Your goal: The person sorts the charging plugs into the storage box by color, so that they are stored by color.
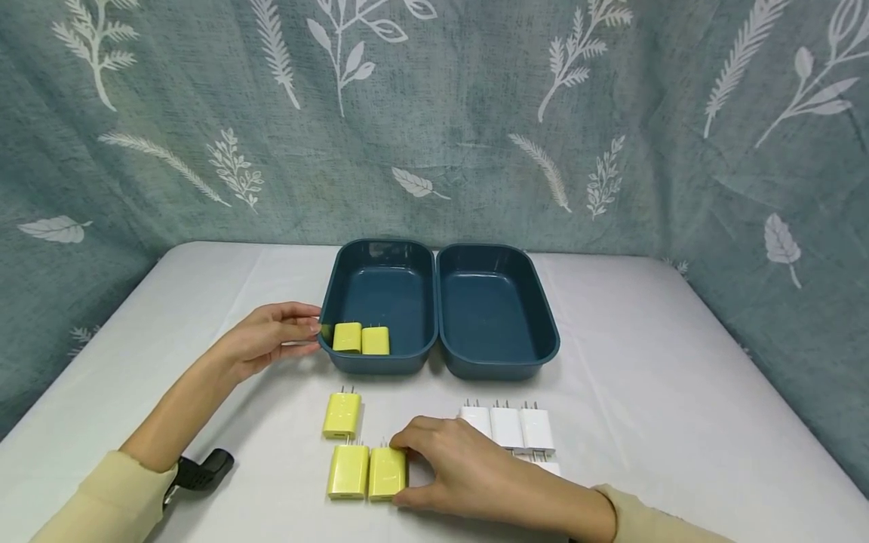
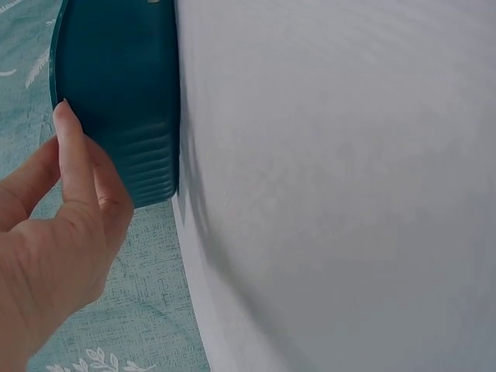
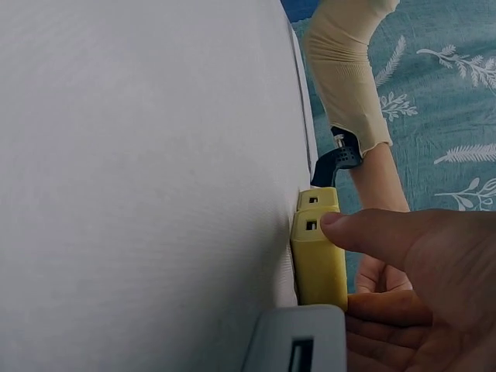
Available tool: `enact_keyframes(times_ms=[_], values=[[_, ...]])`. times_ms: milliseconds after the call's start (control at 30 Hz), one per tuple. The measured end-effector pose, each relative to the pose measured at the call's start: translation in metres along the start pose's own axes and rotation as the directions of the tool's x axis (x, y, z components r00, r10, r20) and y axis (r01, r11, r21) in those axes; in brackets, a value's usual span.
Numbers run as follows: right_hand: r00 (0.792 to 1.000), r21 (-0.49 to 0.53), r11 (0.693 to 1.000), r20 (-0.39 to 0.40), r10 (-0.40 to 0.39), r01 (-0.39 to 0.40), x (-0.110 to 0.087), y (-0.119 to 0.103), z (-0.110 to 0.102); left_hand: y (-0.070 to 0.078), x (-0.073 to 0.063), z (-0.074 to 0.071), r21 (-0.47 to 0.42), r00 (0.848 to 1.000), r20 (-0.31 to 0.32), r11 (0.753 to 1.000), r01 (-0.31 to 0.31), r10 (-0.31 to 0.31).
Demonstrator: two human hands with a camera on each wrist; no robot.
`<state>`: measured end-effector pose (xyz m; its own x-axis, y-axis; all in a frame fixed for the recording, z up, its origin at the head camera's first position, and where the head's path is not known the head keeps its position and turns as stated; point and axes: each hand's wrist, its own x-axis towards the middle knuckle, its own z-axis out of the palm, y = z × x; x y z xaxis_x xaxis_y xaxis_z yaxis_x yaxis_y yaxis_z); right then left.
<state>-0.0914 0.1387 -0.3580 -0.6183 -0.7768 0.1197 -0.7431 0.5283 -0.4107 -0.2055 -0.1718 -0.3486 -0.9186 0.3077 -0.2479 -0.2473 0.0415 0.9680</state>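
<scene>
Your right grip pinches a yellow charger end to end, likely because its neighbour crowds 1 side; your uncurled left grip touches a tray, presumably steadying it.

The right hand pinches the front yellow plug, with the thumb beside its port. 1 rear yellow plug lies directly behind. 1 pale plug occupies the foreground. White cloth extends at left. The left arm, with sleeve and black clip, crosses the upper right before a leaf-print curtain.
</scene>
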Motion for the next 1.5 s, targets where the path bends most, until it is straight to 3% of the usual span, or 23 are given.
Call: enact_keyframes(times_ms=[567, 1067, 1500], values=[[0.998, -0.031, 0.999, -0.048, -0.044, 0.042, -0.002, -0.001, 0.001, -0.001, -0.005, 0.001, -0.013, 1.000, 0.003, 1.000, -0.015, 0.015], [0.989, 0.014, 0.996, -0.120, -0.082, 0.084, -0.004, 0.002, -0.005, -0.001, -0.005, 0.001, -0.007, 1.000, 0.003, 1.000, -0.025, 0.025], [0.971, 0.160, 0.976, -0.212, -0.111, 0.147, 0.000, 0.009, -0.011, -0.002, -0.007, 0.004, -0.012, 1.000, 0.005, 1.000, -0.023, 0.023]])
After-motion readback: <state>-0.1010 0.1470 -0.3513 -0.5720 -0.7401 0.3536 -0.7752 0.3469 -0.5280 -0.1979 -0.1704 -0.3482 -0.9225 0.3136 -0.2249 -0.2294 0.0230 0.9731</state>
